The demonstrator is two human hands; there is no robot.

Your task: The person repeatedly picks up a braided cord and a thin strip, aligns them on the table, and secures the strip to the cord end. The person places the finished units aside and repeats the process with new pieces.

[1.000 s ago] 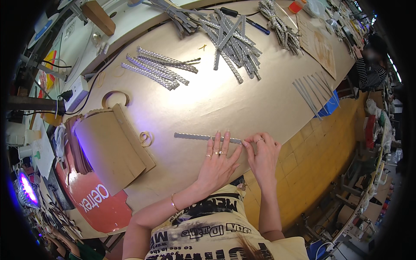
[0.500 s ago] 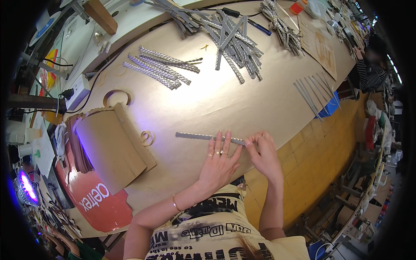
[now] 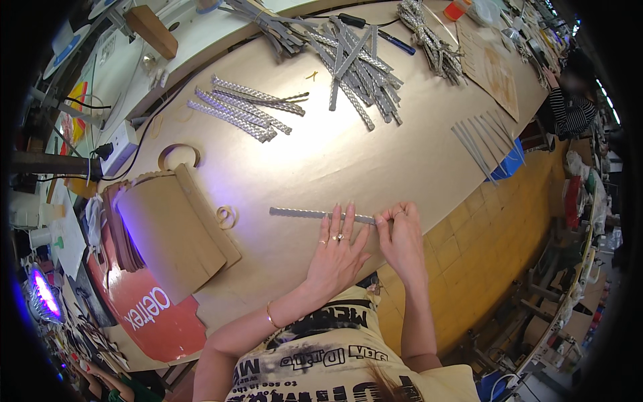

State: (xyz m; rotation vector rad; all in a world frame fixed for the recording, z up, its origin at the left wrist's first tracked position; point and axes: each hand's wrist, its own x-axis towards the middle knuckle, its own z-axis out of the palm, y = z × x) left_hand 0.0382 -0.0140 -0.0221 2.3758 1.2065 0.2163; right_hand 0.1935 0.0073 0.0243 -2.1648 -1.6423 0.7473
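A silver-grey braided strip (image 3: 295, 213) lies across the brown-covered table in front of me. Flat on it, fingers stretched out, my left hand (image 3: 338, 256) presses the strip against the surface. At the strip's right end, my right hand (image 3: 403, 244) has thumb and fingers pinched together on it; the very tip is hidden by the fingers. Farther off to the left rests a small group of braided strips (image 3: 248, 107). A larger heap of grey and silver strips (image 3: 362, 74) is piled beyond my hands.
Stacked brown card pieces (image 3: 167, 228) and a red sheet (image 3: 151, 315) lie at the left, near yellowish tape rings (image 3: 226, 216). Thin grey strips (image 3: 477, 151) hang over the right table edge above a blue box (image 3: 507, 164). A person in striped sleeves (image 3: 569, 110) is at the far right.
My right hand has shifted slightly left and its fingers have closed a little more at the strip's end. The left hand stays flat on the strip.
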